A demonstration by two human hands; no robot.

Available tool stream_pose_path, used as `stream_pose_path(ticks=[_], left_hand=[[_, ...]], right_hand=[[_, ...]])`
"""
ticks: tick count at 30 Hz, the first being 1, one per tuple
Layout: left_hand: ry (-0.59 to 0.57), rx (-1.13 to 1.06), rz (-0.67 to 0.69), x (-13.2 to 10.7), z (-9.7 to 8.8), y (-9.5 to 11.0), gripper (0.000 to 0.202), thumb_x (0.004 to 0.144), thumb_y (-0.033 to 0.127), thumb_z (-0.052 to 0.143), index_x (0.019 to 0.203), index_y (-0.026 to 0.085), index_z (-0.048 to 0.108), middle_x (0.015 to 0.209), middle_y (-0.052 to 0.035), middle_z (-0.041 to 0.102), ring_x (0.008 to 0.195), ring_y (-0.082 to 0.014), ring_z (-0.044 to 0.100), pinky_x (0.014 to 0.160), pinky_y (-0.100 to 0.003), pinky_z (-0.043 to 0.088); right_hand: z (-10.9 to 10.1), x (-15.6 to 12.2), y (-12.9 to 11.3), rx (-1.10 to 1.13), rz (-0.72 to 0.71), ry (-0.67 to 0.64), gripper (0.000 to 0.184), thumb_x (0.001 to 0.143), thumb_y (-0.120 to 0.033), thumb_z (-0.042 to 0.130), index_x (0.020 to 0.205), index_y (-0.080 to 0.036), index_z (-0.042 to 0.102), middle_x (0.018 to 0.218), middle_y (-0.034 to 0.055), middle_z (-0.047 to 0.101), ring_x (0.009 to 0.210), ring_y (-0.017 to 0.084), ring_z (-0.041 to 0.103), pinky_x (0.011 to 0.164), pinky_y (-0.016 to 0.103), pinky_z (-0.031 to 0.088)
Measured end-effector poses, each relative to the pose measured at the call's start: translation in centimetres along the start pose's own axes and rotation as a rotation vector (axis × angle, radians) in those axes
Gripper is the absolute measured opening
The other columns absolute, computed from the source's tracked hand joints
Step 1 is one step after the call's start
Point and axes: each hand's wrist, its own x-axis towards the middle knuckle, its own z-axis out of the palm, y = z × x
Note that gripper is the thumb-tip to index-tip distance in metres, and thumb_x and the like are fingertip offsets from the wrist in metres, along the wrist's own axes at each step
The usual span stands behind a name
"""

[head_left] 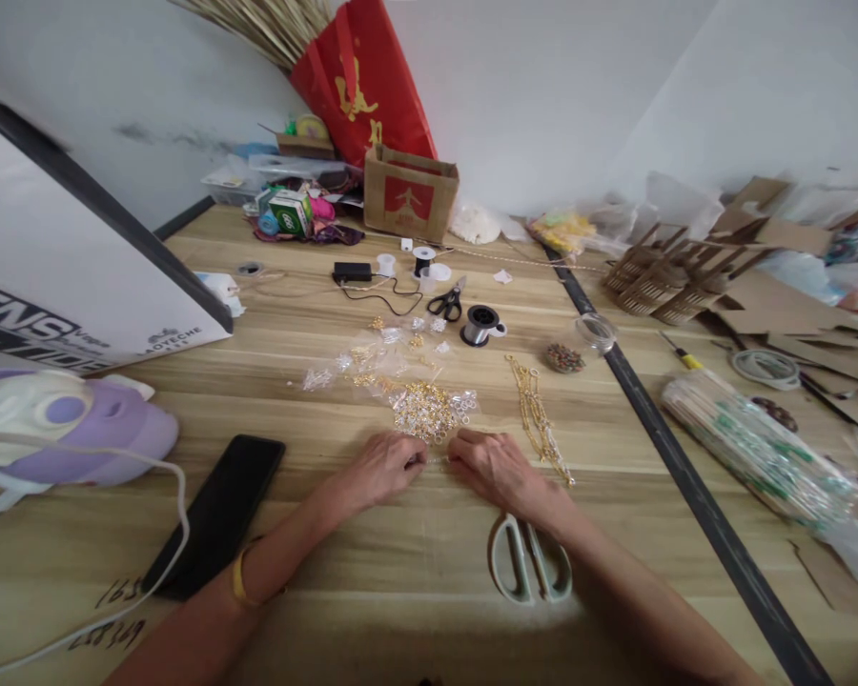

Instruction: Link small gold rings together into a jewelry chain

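My left hand [390,464] and my right hand [490,465] rest close together on the table, fingers pinched. A thin silvery chain [438,460] spans the small gap between them, an end in each hand; the fingertips are partly hidden. Just beyond lies a heap of gold and silver beads and rings [425,412] on clear plastic. Gold chains [535,410] stretch along the table to the right of my right hand. Under my right wrist lies a pair of scissors with pale handles [511,562], its blades covered by the arm.
A wire spool [480,325], black scissors [447,301] and a dish of coloured beads [564,357] stand farther back. At left are a black phone [218,514] and a purple-and-white device [107,419] with a cable. Bundled sticks [758,448] lie at right.
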Motion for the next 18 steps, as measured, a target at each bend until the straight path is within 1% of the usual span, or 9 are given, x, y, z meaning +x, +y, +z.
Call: stream_pose_path(ticks=[4, 7, 10, 13, 18], left_hand=[[-0.003, 0.021, -0.004, -0.04, 0.22, -0.09, 0.012, 0.078, 0.015, 0.053, 0.077, 0.019, 0.065, 0.072, -0.0017, 0.067, 0.070, -0.0162, 0.059, 0.066, -0.023, 0.038], [0.000, 0.025, -0.013, -0.08, 0.43, -0.19, 0.012, 0.078, 0.017, 0.055, 0.084, 0.020, 0.065, 0.079, -0.0025, 0.068, 0.074, -0.0176, 0.061, 0.068, -0.024, 0.039], [0.012, 0.025, 0.000, -0.18, 0.57, -0.09, 0.013, 0.081, 0.019, 0.055, 0.090, 0.021, 0.064, 0.082, -0.0030, 0.068, 0.079, -0.0188, 0.061, 0.072, -0.025, 0.040], [0.005, 0.064, 0.009, -0.24, 0.47, 0.28, 0.014, 0.085, 0.019, 0.050, 0.088, 0.020, 0.063, 0.082, -0.0038, 0.067, 0.080, -0.0191, 0.061, 0.074, -0.026, 0.040], [-0.024, 0.136, -0.002, -0.17, 0.17, 0.72, 0.018, 0.087, 0.018, 0.044, 0.084, 0.017, 0.062, 0.080, -0.0059, 0.067, 0.077, -0.0207, 0.061, 0.071, -0.028, 0.040]], right_hand=[[0.22, -0.07, 0.32, -0.002, 0.013, 0.015, 0.011, 0.092, -0.017, 0.047, 0.087, -0.017, 0.057, 0.086, 0.0053, 0.063, 0.071, 0.014, 0.058, 0.056, 0.025, 0.024], [0.61, 0.03, 0.48, 0.005, 0.019, 0.021, 0.007, 0.091, -0.018, 0.048, 0.089, -0.018, 0.055, 0.086, 0.0045, 0.062, 0.070, 0.013, 0.058, 0.057, 0.025, 0.025], [0.86, 0.27, 0.37, 0.025, 0.013, 0.006, 0.006, 0.089, -0.016, 0.049, 0.089, -0.018, 0.055, 0.088, 0.0043, 0.062, 0.072, 0.013, 0.058, 0.057, 0.025, 0.026], [0.95, 0.52, 0.21, 0.044, 0.008, -0.005, 0.008, 0.089, -0.014, 0.049, 0.090, -0.018, 0.056, 0.090, 0.0043, 0.061, 0.074, 0.013, 0.058, 0.058, 0.024, 0.027], [0.93, 0.63, 0.14, 0.039, 0.004, 0.003, 0.008, 0.089, -0.014, 0.048, 0.091, -0.017, 0.055, 0.092, 0.0040, 0.060, 0.075, 0.013, 0.058, 0.058, 0.024, 0.027]])
